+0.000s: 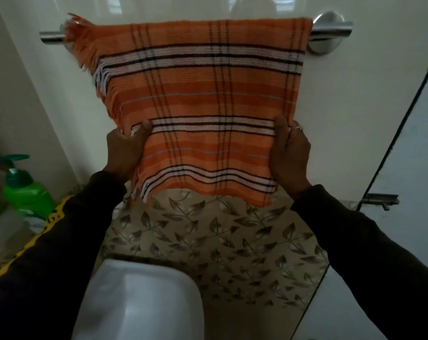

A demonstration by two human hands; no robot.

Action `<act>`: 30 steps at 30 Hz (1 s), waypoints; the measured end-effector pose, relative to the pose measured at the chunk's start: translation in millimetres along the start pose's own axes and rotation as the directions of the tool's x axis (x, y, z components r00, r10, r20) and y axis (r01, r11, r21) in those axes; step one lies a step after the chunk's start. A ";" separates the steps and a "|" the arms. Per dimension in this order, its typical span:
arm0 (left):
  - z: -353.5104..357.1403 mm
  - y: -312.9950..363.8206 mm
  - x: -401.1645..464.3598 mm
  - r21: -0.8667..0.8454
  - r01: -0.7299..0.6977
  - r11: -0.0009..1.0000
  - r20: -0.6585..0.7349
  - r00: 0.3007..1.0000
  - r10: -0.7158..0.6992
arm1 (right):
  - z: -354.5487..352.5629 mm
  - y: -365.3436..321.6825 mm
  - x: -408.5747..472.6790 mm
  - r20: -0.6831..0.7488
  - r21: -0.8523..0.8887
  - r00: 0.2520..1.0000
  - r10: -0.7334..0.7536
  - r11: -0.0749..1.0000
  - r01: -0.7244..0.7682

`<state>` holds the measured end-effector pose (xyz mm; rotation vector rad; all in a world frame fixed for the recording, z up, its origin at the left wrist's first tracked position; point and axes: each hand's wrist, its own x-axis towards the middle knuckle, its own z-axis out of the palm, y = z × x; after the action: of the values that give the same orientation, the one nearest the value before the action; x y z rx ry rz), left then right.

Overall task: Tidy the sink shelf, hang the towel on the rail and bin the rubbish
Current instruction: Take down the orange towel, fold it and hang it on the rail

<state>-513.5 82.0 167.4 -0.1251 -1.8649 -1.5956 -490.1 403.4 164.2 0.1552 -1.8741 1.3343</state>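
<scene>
Towel (203,99) draped over rail (330,33), hanging lengthwise; left hand (127,150) and right hand (290,155) pinch its side edges.

The towel (203,99) hid the middle of the rail (330,33) and covered the fingers of both hands behind its side edges, so only the thumbs showed. Far left of the left hand (125,153), the green bottle (23,190) was blurred and partly cut by the edge. Below the fingers, the white basin (144,305) ran off the bottom edge.
</scene>
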 end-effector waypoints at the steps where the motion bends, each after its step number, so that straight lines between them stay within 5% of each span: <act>1: -0.5 -1.5 -1.6 0.006 -0.008 1.000 0.008 1.000 0.008 | 1.0 3.9 -3.6 -0.020 -0.012 1.000 0.011 1.000 -0.012; 11: -4.9 -15.7 -3.6 0.135 -0.103 0.985 0.074 0.993 0.094 | 12.8 22.3 -29.8 -0.133 -0.018 0.991 -0.012 1.000 0.010; 15: -8.9 -21.1 -3.4 0.190 -0.144 0.971 0.078 0.988 0.131 | 15.6 27.7 -43.1 -0.004 -0.094 0.998 -0.059 0.994 0.058; 30: -25.5 -40.5 -9.0 0.253 -0.129 0.959 0.219 0.973 0.073 | -1.6 76.6 -40.6 0.081 -0.066 0.997 -0.014 0.998 0.019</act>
<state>-515.2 52.0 129.0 -0.2732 -2.1783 -1.2893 -502.2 424.2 80.9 0.1917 -1.9778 1.2691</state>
